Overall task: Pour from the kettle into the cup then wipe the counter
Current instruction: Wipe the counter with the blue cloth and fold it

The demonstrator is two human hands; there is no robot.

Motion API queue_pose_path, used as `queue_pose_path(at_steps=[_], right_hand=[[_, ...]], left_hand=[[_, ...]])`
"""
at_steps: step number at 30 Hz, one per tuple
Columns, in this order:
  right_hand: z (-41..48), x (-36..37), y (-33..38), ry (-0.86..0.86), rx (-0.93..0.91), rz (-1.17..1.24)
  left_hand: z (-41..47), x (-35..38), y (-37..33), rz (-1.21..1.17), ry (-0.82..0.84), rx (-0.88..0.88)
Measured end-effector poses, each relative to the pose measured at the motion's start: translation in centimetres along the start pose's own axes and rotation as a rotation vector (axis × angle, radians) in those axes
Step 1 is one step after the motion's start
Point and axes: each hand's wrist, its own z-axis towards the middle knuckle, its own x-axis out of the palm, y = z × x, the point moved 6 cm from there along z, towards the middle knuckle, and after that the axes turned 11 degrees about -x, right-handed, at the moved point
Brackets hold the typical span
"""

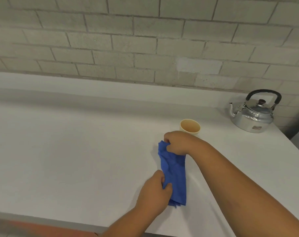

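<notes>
A blue cloth lies bunched lengthwise on the white counter. My right hand grips its far end and my left hand pinches its near end. Just behind my right hand stands a cream cup, upright, with its lower part hidden by the hand. A shiny metal kettle with a black handle sits at the far right of the counter, spout pointing left toward the cup.
A grey brick wall rises behind the counter's raised back ledge. The counter's right edge runs diagonally past the kettle, and its front edge shows at the bottom left.
</notes>
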Motion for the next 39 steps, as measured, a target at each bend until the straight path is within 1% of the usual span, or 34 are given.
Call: queue_pose_path(at_steps=[3, 5, 9, 13, 19, 21, 25, 29, 31, 32, 33, 34, 35, 37, 38, 39], right_hand=[[-0.2, -3.7, 1.9, -0.085, -0.046, -0.014], [0.5, -5.8, 3.6, -0.149, -0.093, 0.022], [4.0, -8.2, 7.2, -0.22, -0.173, 0.091], [9.1, -7.4, 10.9, -0.161, -0.205, 0.067], [15.6, -3.0, 13.5, 0.023, -0.173, -0.103], [17.2, -1.6, 13.4, 0.079, -0.143, -0.146], [19.0, 0.5, 13.0, 0.178, -0.086, -0.233], [19.8, 1.6, 12.4, 0.237, -0.032, -0.244], [19.7, 1.9, 12.0, 0.223, -0.001, -0.213], [19.4, 1.9, 11.9, 0.191, 0.0, -0.187], [19.2, 1.8, 11.9, 0.124, -0.017, -0.169], [18.8, 1.7, 12.0, 0.031, -0.054, -0.177], [18.3, 1.6, 12.4, -0.074, -0.112, -0.196], [16.9, 2.1, 13.4, -0.229, -0.264, -0.217], [16.4, 2.8, 13.9, -0.26, -0.346, -0.207], [15.9, 3.6, 14.2, -0.256, -0.412, -0.182]], left_hand=[[0.1, -3.4, 1.1, -0.221, -0.076, -0.057], [0.2, -6.0, 2.2, -0.344, -0.138, -0.098], [0.5, -11.0, 4.6, -0.502, -0.24, -0.155], [0.9, -14.7, 7.0, -0.537, -0.323, -0.219], [2.4, -16.5, 10.5, -0.574, -0.269, -0.322], [3.0, -16.8, 11.2, -0.523, -0.262, -0.333], [4.0, -17.0, 11.9, -0.346, -0.256, -0.331], [3.9, -17.0, 11.3, -0.195, -0.276, -0.3], [3.7, -16.9, 10.8, -0.105, -0.294, -0.272], [3.6, -17.0, 10.3, 0.007, -0.325, -0.238], [3.4, -17.1, 9.7, 0.155, -0.384, -0.186], [3.2, -17.2, 8.9, 0.288, -0.453, -0.118], [3.0, -17.0, 8.2, 0.407, -0.487, -0.04], [2.6, -16.1, 6.7, 0.556, -0.496, 0.143], [2.6, -15.2, 6.1, 0.617, -0.466, 0.229], [2.9, -14.5, 5.7, 0.693, -0.427, 0.27]])
